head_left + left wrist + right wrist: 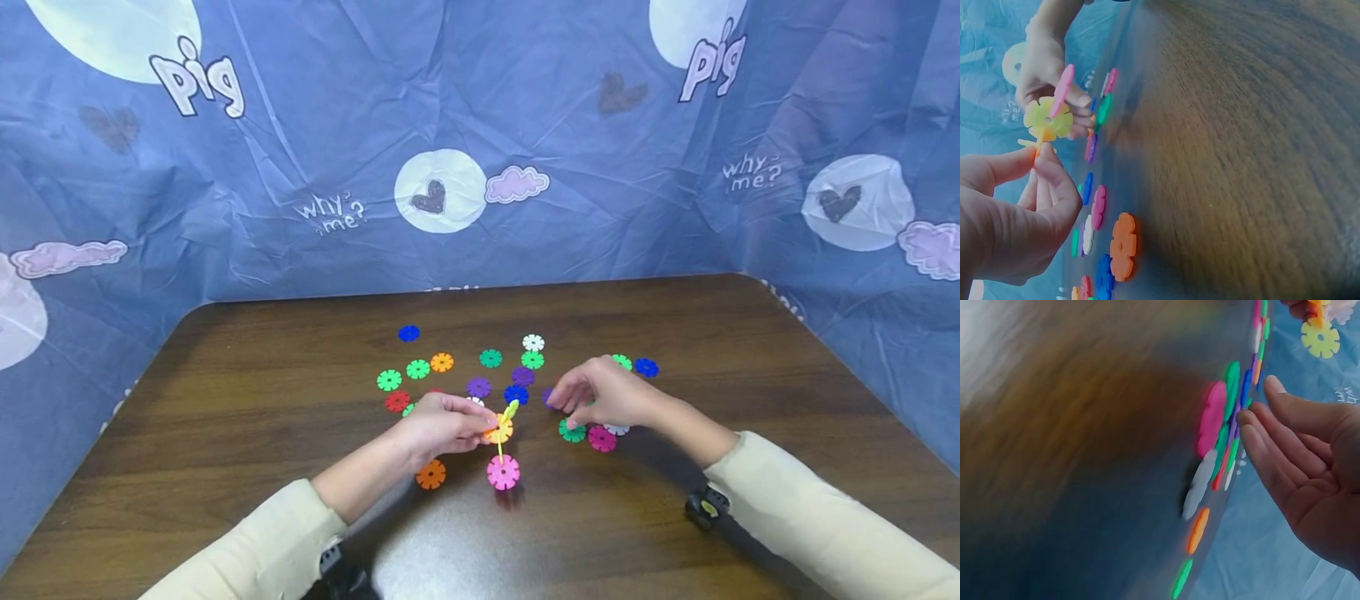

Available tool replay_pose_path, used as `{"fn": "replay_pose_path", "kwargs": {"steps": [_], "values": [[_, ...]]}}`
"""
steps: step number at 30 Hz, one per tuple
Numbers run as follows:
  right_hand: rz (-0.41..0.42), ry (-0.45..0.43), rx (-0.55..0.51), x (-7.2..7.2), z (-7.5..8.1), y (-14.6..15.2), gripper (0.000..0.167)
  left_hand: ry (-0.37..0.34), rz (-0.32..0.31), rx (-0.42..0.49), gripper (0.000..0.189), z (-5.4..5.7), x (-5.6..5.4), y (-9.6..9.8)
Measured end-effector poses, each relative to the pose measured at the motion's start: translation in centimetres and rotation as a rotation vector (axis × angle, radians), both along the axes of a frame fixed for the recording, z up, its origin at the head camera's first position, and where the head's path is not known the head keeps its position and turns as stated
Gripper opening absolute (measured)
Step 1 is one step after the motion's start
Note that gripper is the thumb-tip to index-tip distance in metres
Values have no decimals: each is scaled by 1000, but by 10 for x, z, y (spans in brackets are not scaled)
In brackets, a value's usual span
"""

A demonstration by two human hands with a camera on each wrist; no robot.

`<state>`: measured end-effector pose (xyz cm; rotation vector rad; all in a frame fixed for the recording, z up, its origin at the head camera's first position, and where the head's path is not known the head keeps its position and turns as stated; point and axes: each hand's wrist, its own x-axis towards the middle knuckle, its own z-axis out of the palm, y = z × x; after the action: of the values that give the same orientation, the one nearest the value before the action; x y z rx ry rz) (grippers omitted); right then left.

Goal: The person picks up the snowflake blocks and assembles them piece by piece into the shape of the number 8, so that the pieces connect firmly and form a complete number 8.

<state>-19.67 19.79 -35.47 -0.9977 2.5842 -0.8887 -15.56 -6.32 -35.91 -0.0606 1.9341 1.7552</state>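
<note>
My left hand (444, 427) pinches a small joined cluster of notched plastic discs between thumb and fingertips, held above the table. An orange disc (506, 431) is at the fingertips, with yellow discs edge-on in the head view and a pink disc (503, 472) on the near side. In the left wrist view a yellow disc (1038, 115) faces the camera, with the pink disc (1063, 89) slotted across it. My right hand (613, 392) hovers over loose discs, thumb and fingers apart and holding nothing. Its fingertips are close to a purple disc (549, 397) and a green disc (572, 431).
Several loose discs lie across the brown table (300, 358), among them a far blue disc (408, 333), a white disc (533, 342) and a near orange disc (431, 474). A magenta disc (602, 438) lies under the right wrist. A patterned blue cloth (585, 233) hangs behind.
</note>
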Motion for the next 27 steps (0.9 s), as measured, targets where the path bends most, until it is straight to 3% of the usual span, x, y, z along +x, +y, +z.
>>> {"fn": "replay_pose_path", "kwargs": {"steps": [7, 12, 20, 24, 27], "values": [[55, 112, 101, 3, -3, 7, 26, -12, 2, 5, 24, 0, 0, -1], [70, 128, 116, 4, -5, 5, 25, -10, 10, -4, 24, -1, 0, -2], [-11, 147, 39, 4, -5, -3, 19, -12, 12, -11, 23, -3, 1, -5], [-134, 20, -64, 4, -3, -11, 13, 8, -2, -36, 24, -2, 2, -6], [-244, -186, -185, 4, 0, -18, 15, 20, 8, -45, 24, 0, 1, -6]]}}
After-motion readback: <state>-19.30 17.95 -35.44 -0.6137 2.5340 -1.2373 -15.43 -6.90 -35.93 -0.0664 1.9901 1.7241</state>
